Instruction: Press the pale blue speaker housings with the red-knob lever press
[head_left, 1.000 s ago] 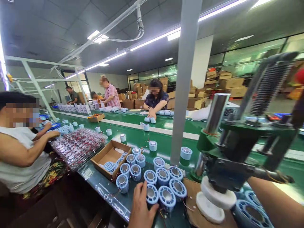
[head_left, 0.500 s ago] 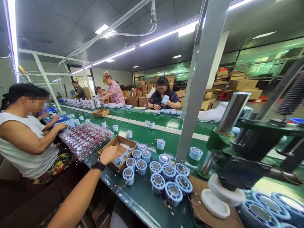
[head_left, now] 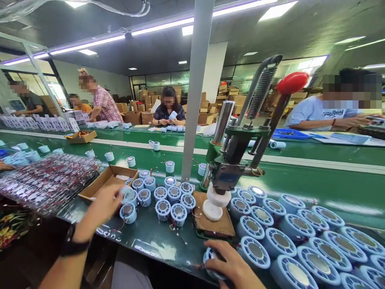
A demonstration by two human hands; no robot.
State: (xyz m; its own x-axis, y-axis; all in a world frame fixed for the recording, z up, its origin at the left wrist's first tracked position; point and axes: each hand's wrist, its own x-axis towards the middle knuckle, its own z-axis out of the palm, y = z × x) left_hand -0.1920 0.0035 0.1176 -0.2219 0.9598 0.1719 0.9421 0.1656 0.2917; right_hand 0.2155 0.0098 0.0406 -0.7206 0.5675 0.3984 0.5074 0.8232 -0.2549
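Note:
My left hand [head_left: 104, 206], with a dark band at the wrist, pinches a pale blue ring [head_left: 129, 195], slightly blurred. It is beside the open cardboard box [head_left: 100, 182], close to several light-blue round housings with metal discs on top. At the front edge of the bench, my right hand [head_left: 230, 263] curls over another light-blue round housing [head_left: 210, 257], mostly hidden under the fingers. Between the hands and farther back stands a hand press [head_left: 230, 172] with a red knob. Its white upper pad hangs over a white round seat [head_left: 212, 210] on a brown board.
Many more housings [head_left: 281, 239] crowd the bench to the right. At left lies a stack of clear-wrapped parts with red wires [head_left: 51, 180]. A grey post [head_left: 197, 88] rises behind the bench. Across the green conveyor [head_left: 288, 188], several people work.
The view has swung right. My left hand has left the cardboard box, bringing out a pale blue ring. My right hand has come into view on a housing.

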